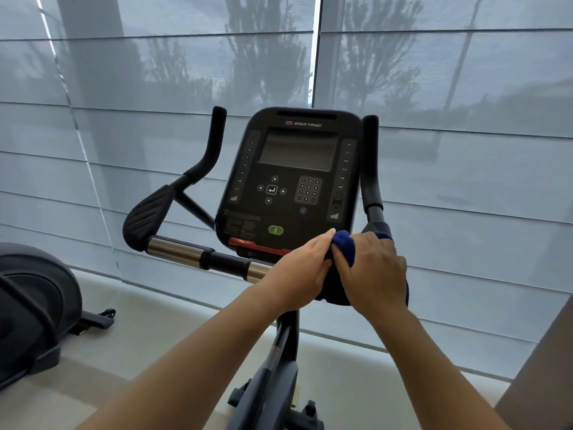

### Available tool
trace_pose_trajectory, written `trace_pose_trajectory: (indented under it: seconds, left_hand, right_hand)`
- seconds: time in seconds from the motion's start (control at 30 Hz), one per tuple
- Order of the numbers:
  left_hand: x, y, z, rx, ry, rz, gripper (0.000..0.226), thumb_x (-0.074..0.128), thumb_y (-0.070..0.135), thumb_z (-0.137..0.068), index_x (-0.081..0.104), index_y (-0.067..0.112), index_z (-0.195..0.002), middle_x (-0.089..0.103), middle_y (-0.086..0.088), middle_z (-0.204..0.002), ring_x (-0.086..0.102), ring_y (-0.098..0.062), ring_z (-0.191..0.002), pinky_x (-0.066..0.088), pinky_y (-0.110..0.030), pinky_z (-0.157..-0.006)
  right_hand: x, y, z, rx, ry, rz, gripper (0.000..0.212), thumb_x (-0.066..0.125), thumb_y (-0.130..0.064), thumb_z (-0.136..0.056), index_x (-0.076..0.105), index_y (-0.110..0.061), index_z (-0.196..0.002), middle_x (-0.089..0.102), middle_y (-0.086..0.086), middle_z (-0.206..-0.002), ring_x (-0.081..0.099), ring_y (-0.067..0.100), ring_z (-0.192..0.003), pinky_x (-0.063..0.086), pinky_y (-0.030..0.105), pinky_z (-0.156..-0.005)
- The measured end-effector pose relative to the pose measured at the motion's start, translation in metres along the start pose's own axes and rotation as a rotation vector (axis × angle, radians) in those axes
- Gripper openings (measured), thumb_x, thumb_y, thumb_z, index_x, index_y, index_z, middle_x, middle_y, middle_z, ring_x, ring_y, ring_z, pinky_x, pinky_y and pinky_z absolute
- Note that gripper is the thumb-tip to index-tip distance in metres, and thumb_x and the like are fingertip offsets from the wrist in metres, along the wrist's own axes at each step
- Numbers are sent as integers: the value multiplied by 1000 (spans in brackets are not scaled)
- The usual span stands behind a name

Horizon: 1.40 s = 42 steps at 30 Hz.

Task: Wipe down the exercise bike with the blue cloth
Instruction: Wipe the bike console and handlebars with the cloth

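Now blue cloth (343,246) bunched between left hand (299,276) and right hand (373,271).

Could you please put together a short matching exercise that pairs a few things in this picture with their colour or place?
Things:
1. cloth
2. start button
3. left hand
4. other machine

Descriptions:
A. green, low on the console
B. at the left edge, on the floor
C. dark blue, bunched between both hands
D. on the cloth, left of the right hand

Pairs: 1-C, 2-A, 3-D, 4-B
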<state>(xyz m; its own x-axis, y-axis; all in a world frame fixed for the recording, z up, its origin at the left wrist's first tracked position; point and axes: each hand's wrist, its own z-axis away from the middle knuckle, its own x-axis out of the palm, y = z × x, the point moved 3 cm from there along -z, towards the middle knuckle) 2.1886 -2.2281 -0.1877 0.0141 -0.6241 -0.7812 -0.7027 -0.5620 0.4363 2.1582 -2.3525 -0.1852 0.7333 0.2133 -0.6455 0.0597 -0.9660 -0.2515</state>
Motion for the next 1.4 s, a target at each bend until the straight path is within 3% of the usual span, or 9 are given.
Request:
trace_pose_trajectory:
  seconds: [0.17,0.33,0.47,0.63,0.77,0.93,1.2,1.33,1.4]
  left_hand:
    - [1,6,-20,-51,83,78,51,39,16,-97,22,15,-144,35,-4,-147,37,-19,-131,27,-23,-105]
    - [13,13,-16,64,59,98,51,43,9,-92,31,17,-141,41,0,-143,38,-11,-128,16,-2,-97]
    - [10,17,-32,118,86,89,50,44,5,-89,37,16,-138,46,-1,-139,41,-10,-123,18,-1,-95]
    - [2,21,-66,140,148,118,43,45,2,-86,49,17,-126,50,7,-119,36,13,-101,19,9,-85]
    - [-1,20,-95,137,188,70,46,46,2,-88,45,14,-132,51,-3,-131,45,-10,-118,18,4,-90]
    - [-9,26,-137,189,220,14,45,46,5,-91,41,12,-135,48,-4,-136,44,-16,-122,22,-6,-96]
    - [-27,31,-213,205,363,-63,52,47,4,-91,32,10,-140,36,-2,-144,39,-16,-128,34,-27,-107]
    - [-29,17,-250,165,438,-150,58,45,-2,-89,27,7,-143,30,-4,-148,32,-14,-132,19,-4,-103]
    - [-20,3,-261,108,371,-169,62,46,-5,-88,24,7,-144,27,-5,-151,31,-16,-135,22,-11,-108]
  right_hand:
    - [-2,10,-35,21,-182,-90,36,37,-48,-94,55,-19,-104,57,2,-106,48,26,-100,40,43,-83]
    - [-18,18,12,7,-107,-246,28,43,-43,-86,51,-23,-104,54,-4,-102,46,18,-93,44,38,-76]
    - [-21,31,6,-15,-98,-372,32,54,-28,-88,53,-17,-118,56,-2,-112,46,18,-99,39,30,-85]
    - [-11,41,-32,25,-84,-451,32,58,-15,-87,56,-17,-118,58,2,-115,49,25,-103,40,37,-90]
    - [-6,56,-64,-7,-54,-545,32,58,-13,-87,57,-22,-118,60,-1,-114,51,18,-105,40,31,-93]
    - [6,81,-103,21,-10,-679,29,55,-16,-92,53,-23,-120,59,-3,-116,54,10,-102,38,10,-85]
    - [19,99,-200,-115,218,-610,38,58,-15,-89,51,-11,-127,53,7,-128,44,23,-118,33,31,-103]
    - [42,100,-240,-123,185,-616,52,60,-23,-89,42,-15,-136,41,6,-142,34,22,-130,28,34,-107]
    - [62,102,-247,-110,46,-631,67,60,-28,-88,24,-20,-145,26,6,-151,24,22,-137,22,33,-111]
